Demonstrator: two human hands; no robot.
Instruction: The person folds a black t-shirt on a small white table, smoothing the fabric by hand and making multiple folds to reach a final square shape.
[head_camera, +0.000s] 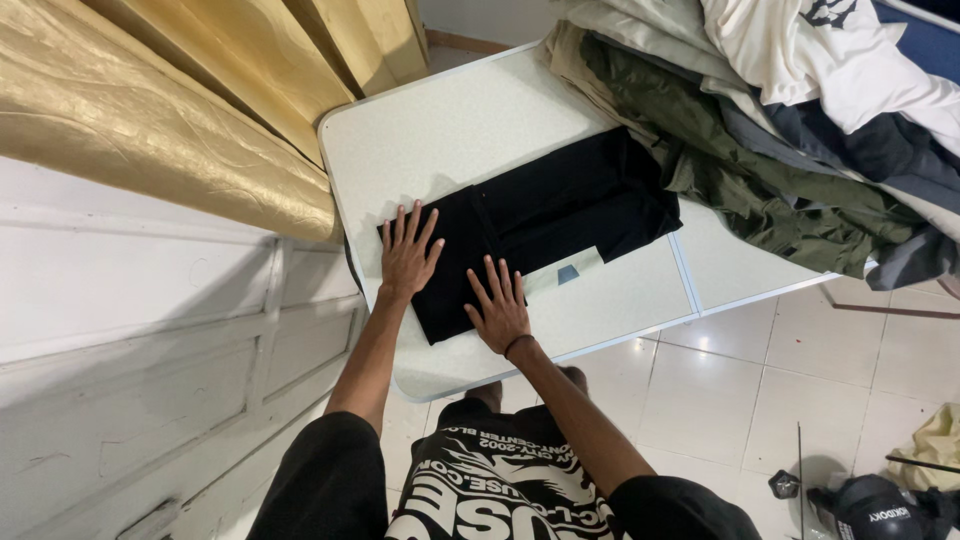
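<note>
The white folding surface (470, 130) stood beside a gold curtain (150, 110), with a heaped pile of clothes (790, 120) covering its far end. Nearer the person, a black garment (560, 210) lay flat on the surface, folded into a long band running from the near left corner toward the pile, its far end touching the olive piece at the pile's edge. It looked soft, thin and light, limp enough to sag if lifted by one point, so it would likely be best taken by the folded edge or by two corners at once. The cloth probably slid easily on the smooth top. The left hand (408, 255) was spread flat, fingers splayed, pressing on the garment's near end and gripping nothing. The right hand (498, 308) lay likewise open and flat on the garment's near edge, holding nothing.
</note>
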